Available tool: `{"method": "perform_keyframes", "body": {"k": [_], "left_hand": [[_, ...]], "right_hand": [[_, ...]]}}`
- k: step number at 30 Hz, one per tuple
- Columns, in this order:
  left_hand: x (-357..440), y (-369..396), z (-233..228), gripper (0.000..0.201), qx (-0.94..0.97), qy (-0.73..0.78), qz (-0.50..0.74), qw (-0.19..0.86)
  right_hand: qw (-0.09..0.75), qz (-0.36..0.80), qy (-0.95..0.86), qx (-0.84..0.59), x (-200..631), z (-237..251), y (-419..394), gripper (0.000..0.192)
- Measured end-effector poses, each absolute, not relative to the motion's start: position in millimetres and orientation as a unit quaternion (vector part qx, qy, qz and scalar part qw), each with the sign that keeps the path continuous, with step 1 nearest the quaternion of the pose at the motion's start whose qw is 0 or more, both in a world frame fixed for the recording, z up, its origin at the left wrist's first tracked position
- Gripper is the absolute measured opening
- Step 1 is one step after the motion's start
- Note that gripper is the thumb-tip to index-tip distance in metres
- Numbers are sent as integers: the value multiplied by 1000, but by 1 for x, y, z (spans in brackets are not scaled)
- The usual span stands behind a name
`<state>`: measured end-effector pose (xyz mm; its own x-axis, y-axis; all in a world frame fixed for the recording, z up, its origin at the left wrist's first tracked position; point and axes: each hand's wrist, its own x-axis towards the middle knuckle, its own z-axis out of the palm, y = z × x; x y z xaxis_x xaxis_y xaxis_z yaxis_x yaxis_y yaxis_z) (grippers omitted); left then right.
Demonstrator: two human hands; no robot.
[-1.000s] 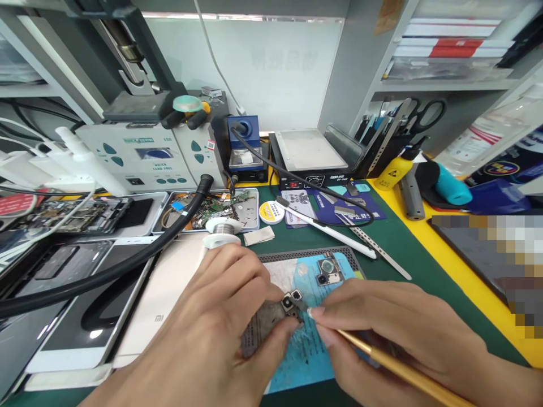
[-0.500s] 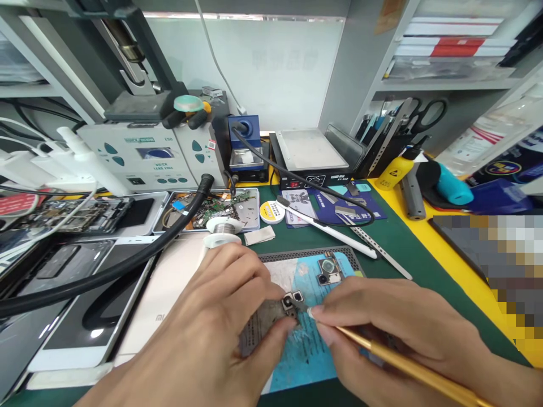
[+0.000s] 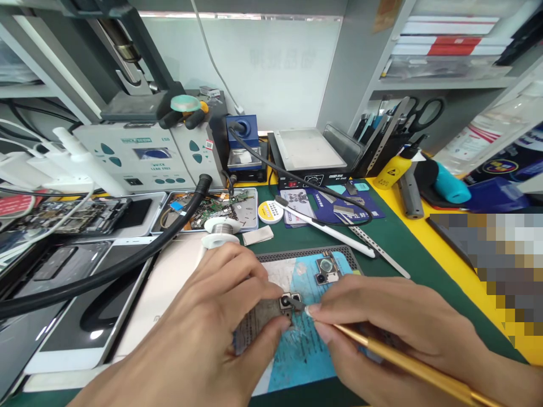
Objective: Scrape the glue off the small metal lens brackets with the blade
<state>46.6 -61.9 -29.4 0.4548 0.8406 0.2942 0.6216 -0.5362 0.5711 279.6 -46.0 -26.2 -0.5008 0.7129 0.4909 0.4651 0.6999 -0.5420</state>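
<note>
A small dual-lens phone camera module lies on a worn blue-and-grey printed sheet. My left hand pinches the module's left side between thumb and forefinger. In my right hand is a gold-handled craft knife, held like a pen. Its short grey blade points left and reaches over the nearer lens; whether the tip touches the lens is too small to tell. Just beyond my right fingers, another camera module rests on the sheet's upper right part.
A thick black hose crosses several phones on the left. Behind my left hand stands a solder spool, near a tray of circuit boards. A white-handled brush and a metal strip lie beyond the sheet.
The knife blade has shifted slightly left and now lies further over the lens. The module sits a little flatter under my left fingers. The whole view has moved slightly.
</note>
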Motion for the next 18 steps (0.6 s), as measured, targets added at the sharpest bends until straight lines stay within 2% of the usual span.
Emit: {"method": "perform_keyframes", "body": {"k": [14,18], "left_hand": [[45,-62,-29,18,830,451,261,201],[44,-63,-30,17,831,451,258,199]], "right_hand": [[369,172,-838,-363,282,-27,-46,17],[340,158,-841,-389,289,-35,-50,18]]}}
